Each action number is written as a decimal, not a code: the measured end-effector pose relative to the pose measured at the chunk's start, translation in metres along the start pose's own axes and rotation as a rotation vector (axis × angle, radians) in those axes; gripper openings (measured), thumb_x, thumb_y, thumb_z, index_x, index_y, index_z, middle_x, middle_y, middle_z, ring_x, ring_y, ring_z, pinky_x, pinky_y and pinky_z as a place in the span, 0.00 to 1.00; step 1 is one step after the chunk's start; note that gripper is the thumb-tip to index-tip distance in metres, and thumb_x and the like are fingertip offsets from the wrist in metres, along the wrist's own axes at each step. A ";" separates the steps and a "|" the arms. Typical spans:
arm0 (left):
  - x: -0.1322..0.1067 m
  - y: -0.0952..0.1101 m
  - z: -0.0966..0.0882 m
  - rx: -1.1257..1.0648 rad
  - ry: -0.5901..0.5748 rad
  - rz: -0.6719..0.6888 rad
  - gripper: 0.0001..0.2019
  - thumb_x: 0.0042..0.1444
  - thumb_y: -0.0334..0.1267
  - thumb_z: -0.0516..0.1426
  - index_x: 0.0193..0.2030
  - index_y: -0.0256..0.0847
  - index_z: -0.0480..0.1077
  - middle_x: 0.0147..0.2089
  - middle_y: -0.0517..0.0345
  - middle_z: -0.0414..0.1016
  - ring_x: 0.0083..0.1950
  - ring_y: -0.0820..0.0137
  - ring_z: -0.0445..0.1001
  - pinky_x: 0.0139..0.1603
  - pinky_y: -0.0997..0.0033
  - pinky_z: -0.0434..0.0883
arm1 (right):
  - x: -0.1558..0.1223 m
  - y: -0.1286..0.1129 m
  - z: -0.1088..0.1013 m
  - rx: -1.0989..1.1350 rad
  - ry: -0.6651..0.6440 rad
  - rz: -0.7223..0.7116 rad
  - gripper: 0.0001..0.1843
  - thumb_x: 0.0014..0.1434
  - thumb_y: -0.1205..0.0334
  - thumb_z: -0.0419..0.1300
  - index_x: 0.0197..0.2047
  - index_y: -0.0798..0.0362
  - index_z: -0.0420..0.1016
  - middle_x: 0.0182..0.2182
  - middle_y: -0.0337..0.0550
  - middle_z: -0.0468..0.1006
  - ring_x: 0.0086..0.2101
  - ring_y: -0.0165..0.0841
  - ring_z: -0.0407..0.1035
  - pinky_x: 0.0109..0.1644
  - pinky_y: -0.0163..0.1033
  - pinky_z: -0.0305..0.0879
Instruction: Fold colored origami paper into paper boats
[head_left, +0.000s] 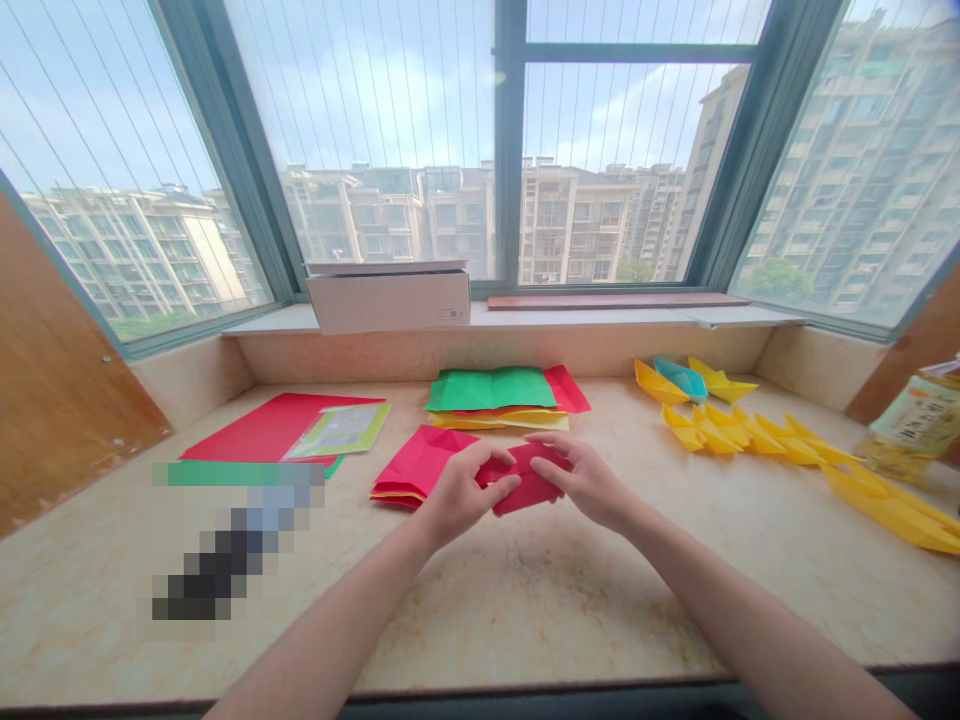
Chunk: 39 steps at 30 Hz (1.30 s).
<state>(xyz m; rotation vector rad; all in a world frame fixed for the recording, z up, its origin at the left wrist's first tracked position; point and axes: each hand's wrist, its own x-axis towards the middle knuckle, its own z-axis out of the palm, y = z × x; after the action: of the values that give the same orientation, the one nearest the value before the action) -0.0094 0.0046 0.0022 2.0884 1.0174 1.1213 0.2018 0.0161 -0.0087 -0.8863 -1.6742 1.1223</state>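
Observation:
Between my two hands is a small folded piece of red paper (525,488), held a little above the counter. My left hand (471,483) grips its left side, with the thumb on the near face. On the right side, my right hand (581,475) pinches it between thumb and fingers. Just behind my left hand lies a stack of folded red paper (420,458) with yellow edges under it. Farther back, creased green paper (491,388) rests on yellow and red sheets.
Yellow folded paper boats (735,432) line the right side, with a blue boat (681,378) behind. A jar (911,425) stands far right. Flat red paper (255,425) and a clear packet (341,430) lie left. A white box (388,300) sits on the window ledge.

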 end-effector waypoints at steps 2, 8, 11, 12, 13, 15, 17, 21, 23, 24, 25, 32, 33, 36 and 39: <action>0.000 0.000 0.000 0.000 -0.005 -0.002 0.10 0.58 0.42 0.61 0.42 0.38 0.73 0.41 0.52 0.77 0.42 0.64 0.76 0.40 0.67 0.73 | 0.000 0.001 0.000 0.001 -0.002 0.000 0.21 0.60 0.54 0.63 0.54 0.53 0.72 0.37 0.45 0.79 0.24 0.28 0.71 0.22 0.33 0.69; 0.000 0.002 -0.001 0.027 -0.001 0.035 0.08 0.60 0.41 0.59 0.41 0.39 0.73 0.41 0.53 0.78 0.43 0.65 0.76 0.42 0.67 0.73 | 0.000 0.002 0.000 -0.001 -0.007 0.003 0.19 0.60 0.54 0.62 0.53 0.53 0.73 0.37 0.45 0.80 0.24 0.28 0.72 0.23 0.33 0.69; 0.000 0.003 -0.002 0.028 0.000 0.051 0.07 0.60 0.40 0.59 0.41 0.39 0.74 0.41 0.53 0.78 0.43 0.65 0.75 0.44 0.66 0.73 | 0.000 0.002 0.000 -0.012 -0.010 0.007 0.19 0.60 0.54 0.62 0.53 0.53 0.73 0.36 0.44 0.80 0.23 0.28 0.71 0.23 0.34 0.69; 0.000 0.003 -0.002 0.028 -0.003 0.053 0.07 0.60 0.40 0.59 0.41 0.39 0.74 0.41 0.53 0.78 0.43 0.65 0.75 0.44 0.66 0.73 | 0.000 0.002 -0.001 -0.016 -0.011 0.008 0.19 0.60 0.54 0.62 0.53 0.53 0.73 0.35 0.44 0.80 0.23 0.28 0.71 0.23 0.34 0.69; 0.000 0.003 -0.002 0.029 -0.005 0.053 0.07 0.60 0.40 0.59 0.41 0.39 0.74 0.41 0.53 0.78 0.43 0.65 0.75 0.44 0.66 0.72 | 0.000 0.002 -0.001 -0.020 -0.010 0.007 0.19 0.60 0.54 0.62 0.53 0.53 0.73 0.36 0.44 0.80 0.23 0.28 0.71 0.24 0.34 0.69; 0.000 0.003 -0.001 0.031 -0.012 0.051 0.07 0.60 0.39 0.59 0.40 0.39 0.73 0.41 0.53 0.78 0.43 0.65 0.75 0.45 0.66 0.72 | 0.000 0.004 -0.001 -0.035 -0.005 0.004 0.19 0.60 0.55 0.62 0.53 0.53 0.74 0.36 0.45 0.81 0.24 0.29 0.71 0.24 0.34 0.69; 0.000 0.002 -0.001 0.033 -0.015 0.050 0.06 0.60 0.38 0.59 0.41 0.39 0.73 0.41 0.53 0.77 0.43 0.65 0.75 0.45 0.66 0.72 | 0.000 0.006 -0.001 -0.061 0.001 -0.011 0.19 0.60 0.54 0.62 0.53 0.52 0.74 0.38 0.46 0.81 0.26 0.30 0.73 0.27 0.36 0.70; 0.000 -0.002 0.000 0.044 0.010 0.054 0.06 0.60 0.37 0.58 0.42 0.39 0.73 0.41 0.54 0.77 0.44 0.66 0.75 0.46 0.67 0.71 | 0.002 0.008 0.000 -0.154 0.071 -0.089 0.20 0.62 0.53 0.60 0.54 0.51 0.74 0.44 0.49 0.80 0.36 0.36 0.75 0.36 0.41 0.73; 0.000 -0.003 0.000 0.054 0.027 0.054 0.06 0.60 0.37 0.58 0.42 0.39 0.73 0.41 0.54 0.77 0.44 0.66 0.75 0.47 0.67 0.71 | 0.002 0.006 -0.002 -0.248 0.181 -0.177 0.19 0.62 0.52 0.59 0.54 0.50 0.74 0.44 0.49 0.79 0.39 0.38 0.74 0.41 0.44 0.73; 0.001 -0.004 0.000 0.060 0.034 0.054 0.06 0.60 0.37 0.58 0.42 0.39 0.73 0.41 0.54 0.77 0.44 0.66 0.75 0.47 0.66 0.71 | 0.001 0.004 -0.003 -0.298 0.248 -0.238 0.18 0.63 0.52 0.59 0.53 0.49 0.74 0.44 0.49 0.79 0.41 0.39 0.73 0.44 0.46 0.72; 0.001 -0.004 -0.001 0.066 0.041 0.054 0.06 0.60 0.37 0.58 0.42 0.40 0.73 0.41 0.54 0.78 0.44 0.66 0.75 0.47 0.66 0.71 | 0.000 0.001 -0.005 -0.345 0.305 -0.306 0.17 0.63 0.52 0.59 0.52 0.49 0.75 0.44 0.49 0.79 0.41 0.40 0.72 0.45 0.47 0.71; 0.002 -0.004 0.000 0.072 0.054 0.046 0.06 0.59 0.38 0.59 0.40 0.40 0.73 0.40 0.55 0.78 0.44 0.65 0.76 0.47 0.65 0.72 | -0.012 -0.010 -0.013 -0.559 0.175 -0.610 0.21 0.67 0.55 0.53 0.23 0.49 0.74 0.23 0.44 0.72 0.29 0.37 0.66 0.38 0.45 0.66; 0.002 -0.004 0.000 0.070 0.054 0.045 0.06 0.59 0.38 0.59 0.41 0.40 0.74 0.40 0.55 0.78 0.44 0.65 0.76 0.48 0.65 0.72 | -0.012 -0.010 -0.012 -0.586 0.147 -0.617 0.20 0.67 0.56 0.54 0.24 0.49 0.75 0.24 0.44 0.72 0.29 0.37 0.66 0.38 0.45 0.66; 0.002 -0.003 0.000 0.071 0.061 0.021 0.06 0.59 0.39 0.59 0.41 0.40 0.74 0.41 0.54 0.79 0.45 0.64 0.76 0.48 0.64 0.72 | -0.010 -0.009 -0.006 -0.647 0.128 -0.599 0.09 0.65 0.59 0.58 0.36 0.48 0.80 0.36 0.47 0.77 0.39 0.40 0.70 0.46 0.48 0.68; 0.003 -0.002 0.000 0.049 0.077 -0.029 0.07 0.59 0.39 0.60 0.41 0.41 0.74 0.42 0.54 0.79 0.46 0.63 0.77 0.50 0.62 0.72 | -0.006 -0.006 -0.005 -0.646 0.152 -0.531 0.12 0.63 0.58 0.61 0.49 0.43 0.78 0.51 0.48 0.74 0.52 0.45 0.68 0.57 0.54 0.65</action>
<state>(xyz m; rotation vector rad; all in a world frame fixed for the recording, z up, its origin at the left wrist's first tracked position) -0.0093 0.0084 0.0018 2.0751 1.1186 1.1820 0.2077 0.0098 -0.0041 -0.8046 -2.0097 0.1436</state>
